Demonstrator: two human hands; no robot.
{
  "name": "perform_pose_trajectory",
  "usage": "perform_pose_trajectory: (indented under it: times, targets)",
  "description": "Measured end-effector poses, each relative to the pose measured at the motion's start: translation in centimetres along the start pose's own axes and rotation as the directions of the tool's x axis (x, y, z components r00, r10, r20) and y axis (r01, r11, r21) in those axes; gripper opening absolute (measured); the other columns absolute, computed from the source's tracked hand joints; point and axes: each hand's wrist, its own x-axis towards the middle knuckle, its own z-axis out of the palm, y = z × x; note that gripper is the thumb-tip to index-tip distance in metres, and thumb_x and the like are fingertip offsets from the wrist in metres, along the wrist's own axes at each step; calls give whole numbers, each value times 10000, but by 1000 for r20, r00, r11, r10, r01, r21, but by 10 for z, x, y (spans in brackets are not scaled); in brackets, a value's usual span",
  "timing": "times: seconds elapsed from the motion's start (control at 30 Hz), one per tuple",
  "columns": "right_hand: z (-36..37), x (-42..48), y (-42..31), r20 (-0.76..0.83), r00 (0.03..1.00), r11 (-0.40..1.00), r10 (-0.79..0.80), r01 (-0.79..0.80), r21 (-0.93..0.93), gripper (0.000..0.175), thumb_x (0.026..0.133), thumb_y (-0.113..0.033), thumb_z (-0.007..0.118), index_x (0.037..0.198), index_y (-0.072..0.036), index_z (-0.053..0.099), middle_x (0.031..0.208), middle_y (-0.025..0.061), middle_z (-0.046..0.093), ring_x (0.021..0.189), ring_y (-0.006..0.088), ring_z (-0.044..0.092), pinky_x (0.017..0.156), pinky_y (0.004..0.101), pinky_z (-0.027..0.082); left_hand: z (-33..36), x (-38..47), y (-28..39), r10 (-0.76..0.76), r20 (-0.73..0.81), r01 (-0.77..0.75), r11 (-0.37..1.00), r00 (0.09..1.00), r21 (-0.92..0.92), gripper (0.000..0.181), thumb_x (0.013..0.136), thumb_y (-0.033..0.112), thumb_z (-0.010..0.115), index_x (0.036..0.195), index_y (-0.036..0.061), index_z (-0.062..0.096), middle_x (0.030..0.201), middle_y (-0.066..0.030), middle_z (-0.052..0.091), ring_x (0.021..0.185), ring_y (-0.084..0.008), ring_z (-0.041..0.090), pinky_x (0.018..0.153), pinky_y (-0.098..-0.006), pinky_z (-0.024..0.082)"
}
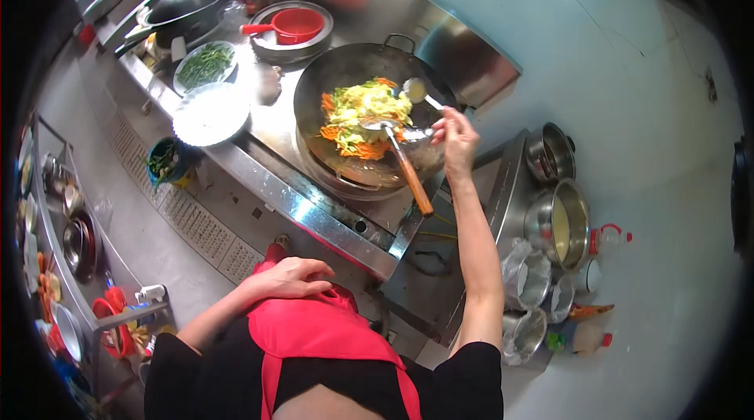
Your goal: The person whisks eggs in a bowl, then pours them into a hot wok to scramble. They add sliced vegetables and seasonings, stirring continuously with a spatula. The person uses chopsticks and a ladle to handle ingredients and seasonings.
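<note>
My right hand (458, 138) grips a small spoon (416, 90) by its handle. The bowl of the spoon, with pale contents, is over the right side of a large black wok (312, 87). In the wok lies a heap of shredded pale-green and yellow vegetable (365, 101) with orange carrot strips (372, 150). A wok spatula (406, 170) rests on the food, its wooden handle leaning over the near rim, below my right hand. My left hand (297, 277) lies on the red apron (330, 326) at my waist, holding nothing.
Left of the wok are a white fluted plate (211, 114), a plate of cut greens (206, 65) and a red dipper (297, 25) on a metal pot. Metal basins (556, 225) and plastic-lined containers (526, 278) line the right. A bin (166, 160) stands below the counter.
</note>
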Motion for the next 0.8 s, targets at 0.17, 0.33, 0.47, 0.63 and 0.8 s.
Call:
perform_pose_trajectory:
  times: [0.17, 0.33, 0.47, 0.63, 0.8]
  targets:
    - [9, 28, 68, 118, 958, 965, 263, -258, -56, 260, 1015, -189, 592, 1145, 24, 663, 747, 80, 678, 559, 82, 607, 505, 237, 544, -3, -36, -38, -130, -235, 67, 963, 963, -260, 396, 936, 305, 640, 1207, 16, 646, 1051, -162, 718, 1000, -259, 688, 881, -366, 529]
    - [12, 35, 58, 80, 958, 960, 275, -279, 41, 264, 1017, -190, 583, 1126, 42, 645, 748, 93, 678, 567, 94, 621, 504, 254, 567, -15, -43, -43, -255, -225, 139, 893, 941, -429, 404, 933, 297, 643, 1218, 11, 638, 976, -110, 719, 930, -180, 673, 825, -346, 526]
    - [12, 30, 40, 15, 938, 920, 345, -342, 191, 271, 1019, -179, 575, 1133, 62, 624, 770, 103, 680, 581, 98, 629, 523, 261, 581, -21, -33, -42, -204, -154, 125, 902, 967, -413, 383, 951, 273, 623, 1241, 24, 633, 990, -66, 697, 923, -136, 637, 838, -307, 510]
    - [16, 13, 21, -5, 962, 953, 274, -271, 132, 248, 1031, -156, 547, 1151, 47, 626, 802, 89, 669, 605, 85, 618, 542, 258, 586, -17, -18, -48, -122, -84, 94, 957, 989, -276, 393, 951, 296, 629, 1234, 24, 632, 1042, -113, 713, 949, -201, 672, 865, -339, 522]
    - [16, 2, 47, 100, 972, 957, 212, -186, -224, 252, 1036, -174, 546, 1171, 10, 653, 781, 60, 648, 597, 74, 598, 527, 248, 558, -18, -9, -35, -19, -27, 15, 988, 999, -151, 414, 937, 328, 637, 1222, 28, 635, 1044, -163, 708, 970, -297, 685, 869, -393, 530]
